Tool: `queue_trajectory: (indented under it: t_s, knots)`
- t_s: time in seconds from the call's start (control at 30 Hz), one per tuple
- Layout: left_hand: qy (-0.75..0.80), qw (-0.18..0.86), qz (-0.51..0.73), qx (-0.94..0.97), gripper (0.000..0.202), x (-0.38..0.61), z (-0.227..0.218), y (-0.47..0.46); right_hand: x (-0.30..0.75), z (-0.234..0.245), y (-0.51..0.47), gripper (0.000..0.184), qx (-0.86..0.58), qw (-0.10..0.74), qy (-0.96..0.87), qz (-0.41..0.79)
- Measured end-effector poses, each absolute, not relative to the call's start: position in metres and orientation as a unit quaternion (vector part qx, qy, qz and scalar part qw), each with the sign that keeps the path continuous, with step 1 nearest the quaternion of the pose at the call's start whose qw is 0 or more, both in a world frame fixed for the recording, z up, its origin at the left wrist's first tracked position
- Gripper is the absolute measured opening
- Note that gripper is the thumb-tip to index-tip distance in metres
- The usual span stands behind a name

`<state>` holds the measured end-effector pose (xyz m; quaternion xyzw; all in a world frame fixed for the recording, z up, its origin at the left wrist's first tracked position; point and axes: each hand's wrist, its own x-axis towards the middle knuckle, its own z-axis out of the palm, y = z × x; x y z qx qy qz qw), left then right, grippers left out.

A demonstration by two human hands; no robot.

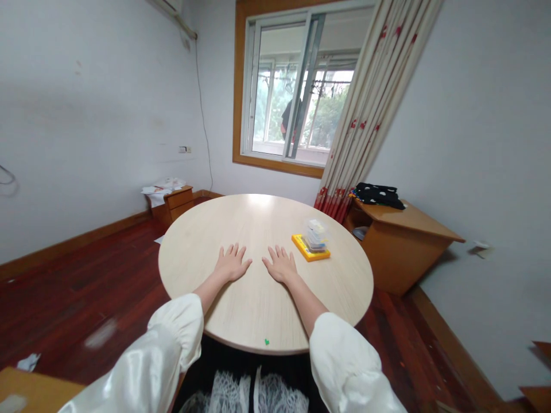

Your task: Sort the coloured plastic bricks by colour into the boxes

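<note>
Both hands rest palm down on a round, pale wood table [253, 223]. My left hand [231, 263] lies flat left of the middle, its fingers spread. My right hand [280, 264] lies flat to the right of it, fingers also spread, and holds nothing. Just beyond the right hand sits a flat yellow box [305, 250], with a stack of clear plastic containers [316, 235] on top. What the containers hold is too small to tell. A small green piece [267, 342] lies at the table's near edge.
A wooden cabinet [400, 246] with black-and-white cloth [379, 195] on it stands at the right. A small drawer unit [178, 201] with papers [163, 188] is at the back left. Behind the table are a window [279, 86] and a curtain [365, 115].
</note>
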<state>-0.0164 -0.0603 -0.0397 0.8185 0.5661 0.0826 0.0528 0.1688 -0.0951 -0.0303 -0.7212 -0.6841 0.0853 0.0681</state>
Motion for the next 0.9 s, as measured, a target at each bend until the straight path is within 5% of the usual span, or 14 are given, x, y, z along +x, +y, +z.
queue_trajectory:
  t_s: [0.9]
  knots:
    - [0.560, 0.051, 0.074, 0.824, 0.067, -0.0170, -0.0369, -0.0640, 0.1679, -0.0322, -0.0972, 0.062, -0.726, 0.052, -0.682, 0.068]
